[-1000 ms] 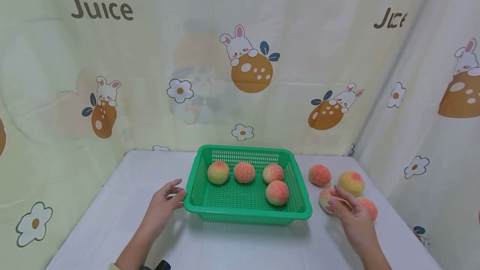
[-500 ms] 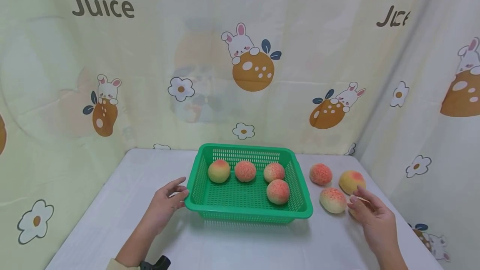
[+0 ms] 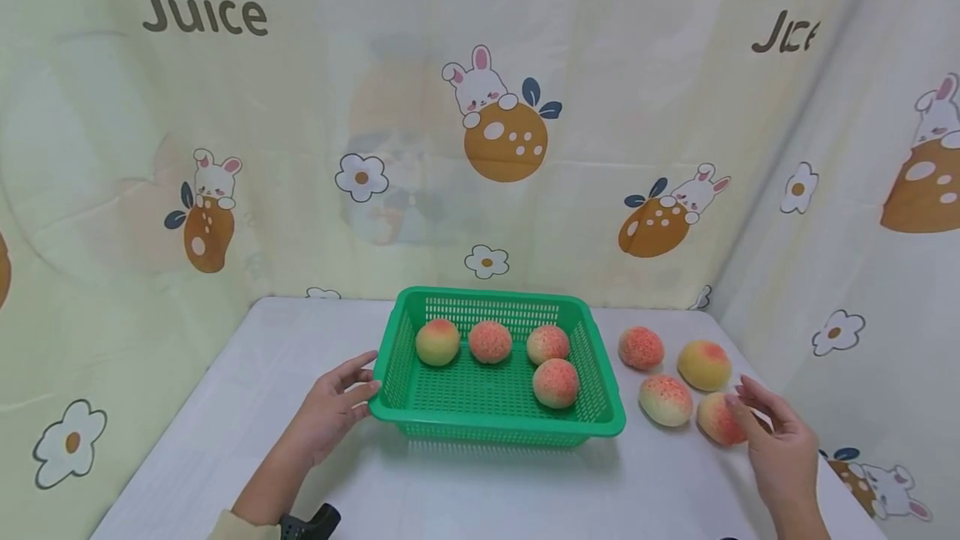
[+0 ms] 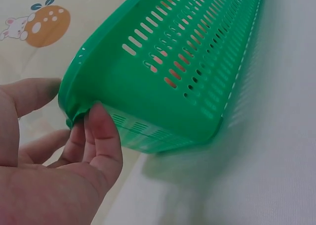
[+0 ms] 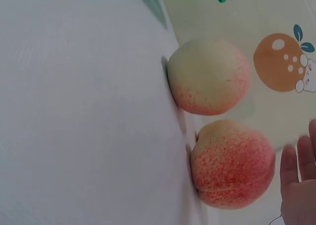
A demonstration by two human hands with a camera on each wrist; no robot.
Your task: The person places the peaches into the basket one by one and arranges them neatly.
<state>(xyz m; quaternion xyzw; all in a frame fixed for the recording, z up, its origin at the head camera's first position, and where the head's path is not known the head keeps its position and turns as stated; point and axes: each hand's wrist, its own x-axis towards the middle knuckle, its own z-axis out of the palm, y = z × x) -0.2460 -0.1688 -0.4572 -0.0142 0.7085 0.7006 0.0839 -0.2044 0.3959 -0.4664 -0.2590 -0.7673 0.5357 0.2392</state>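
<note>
My left hand [image 3: 333,411] is at the left rim of a green plastic basket [image 3: 480,422]. The left wrist view shows its fingers [image 4: 103,131] pinching the basket's rim at a corner. Inside the basket lie several peaches, one of them yellowish [image 3: 437,342]. My right hand [image 3: 783,448] hovers with loose, slightly bent fingers just right of a red-flushed peach [image 3: 720,419]. The right wrist view shows a gap between its fingertips and the nearest peach [image 5: 232,165]; the hand holds nothing.
Right of the basket, a pale speckled peach [image 3: 666,400], a red peach [image 3: 641,348] and a yellow peach [image 3: 704,365] lie on the white table [image 3: 480,494]. A printed curtain [image 3: 405,107] hangs behind the table and along its sides.
My right hand has moved right from over the peaches to beside them, uncovering the front right peach. My left hand has shifted slightly right, onto the basket's rim. The peaches stay put.
</note>
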